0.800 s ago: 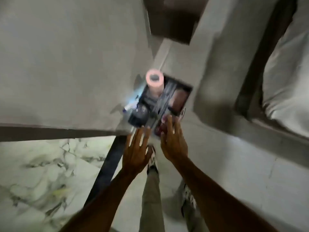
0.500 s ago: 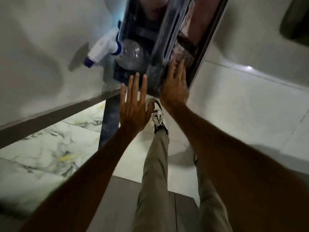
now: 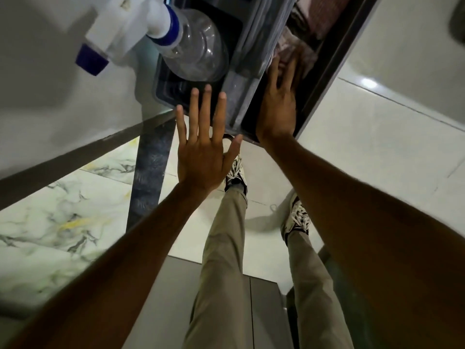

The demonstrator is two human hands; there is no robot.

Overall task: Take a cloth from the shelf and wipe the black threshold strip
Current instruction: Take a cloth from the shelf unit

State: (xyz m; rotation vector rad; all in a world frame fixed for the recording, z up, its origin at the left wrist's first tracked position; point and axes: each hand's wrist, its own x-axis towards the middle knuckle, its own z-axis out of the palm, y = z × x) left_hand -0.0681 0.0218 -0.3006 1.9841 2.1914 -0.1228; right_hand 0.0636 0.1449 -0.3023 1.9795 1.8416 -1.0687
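two hands | left hand [image 3: 203, 157] fingers spread | right hand [image 3: 278, 107] fingers on cloth [image 3: 289, 50]

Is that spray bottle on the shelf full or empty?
Empty, it seems: the spray bottle has a clear body you can see straight through, with no liquid line visible from above.

Spray bottle [image 3: 193, 46] in shelf [image 3: 236, 102], left compartment; cloths [image 3: 299, 44], seemingly folded, right compartment; threshold strip [image 3: 148, 172] below-left of shelf.
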